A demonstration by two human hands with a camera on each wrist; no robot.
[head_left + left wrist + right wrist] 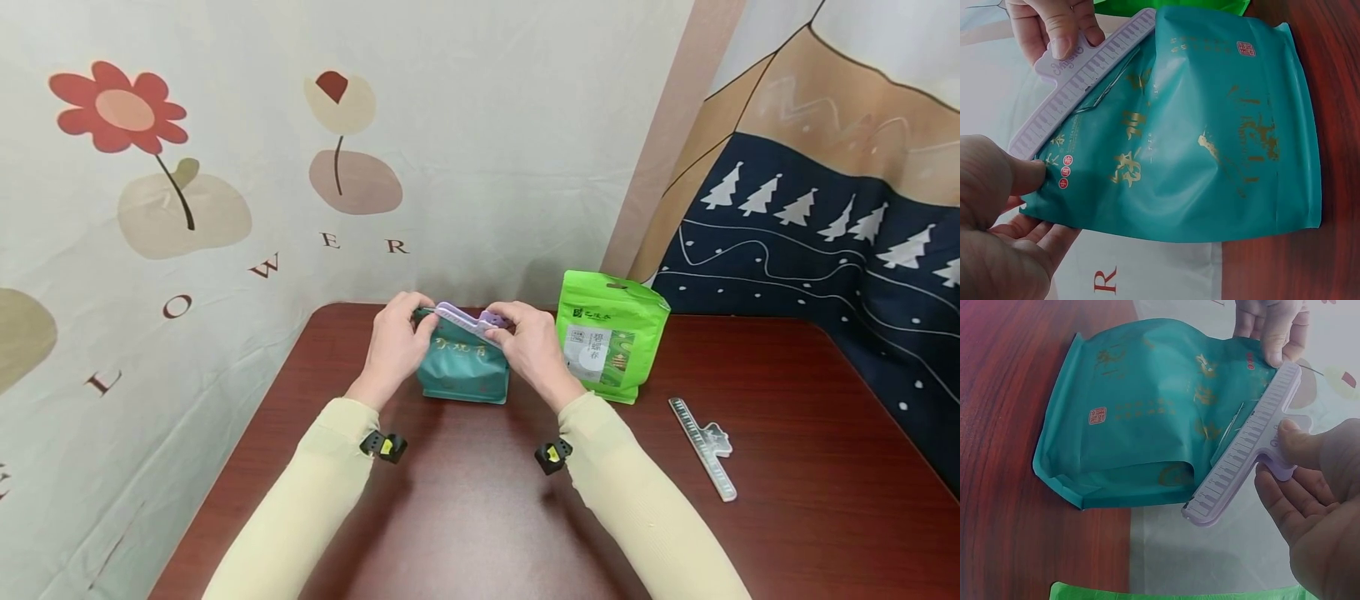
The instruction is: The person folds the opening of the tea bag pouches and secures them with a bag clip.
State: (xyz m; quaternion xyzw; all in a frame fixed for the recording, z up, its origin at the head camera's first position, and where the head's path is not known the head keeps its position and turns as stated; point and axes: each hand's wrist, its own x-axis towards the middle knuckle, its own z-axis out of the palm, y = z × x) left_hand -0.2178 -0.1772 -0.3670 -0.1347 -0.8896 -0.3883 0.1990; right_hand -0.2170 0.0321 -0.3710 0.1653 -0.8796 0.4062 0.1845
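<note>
A teal tea bag (465, 371) with gold characters stands near the table's back edge. Across its top edge lies a lilac bag clip (1085, 84) printed with piano keys, slanting over the bag. My left hand (397, 337) pinches the bag's top corner beside one end of the clip. On the other side my right hand (536, 346) pinches the clip's handle between thumb and fingers, as the right wrist view shows. The clip's bar runs along the bag's top in both wrist views.
A bright green tea bag (645, 333) stands upright just right of my right hand. Farther right, a clear bag clip (701, 450) lies on the dark red wooden table (465, 500). Behind the table hangs a pale cloth (480, 125) with printed flowers.
</note>
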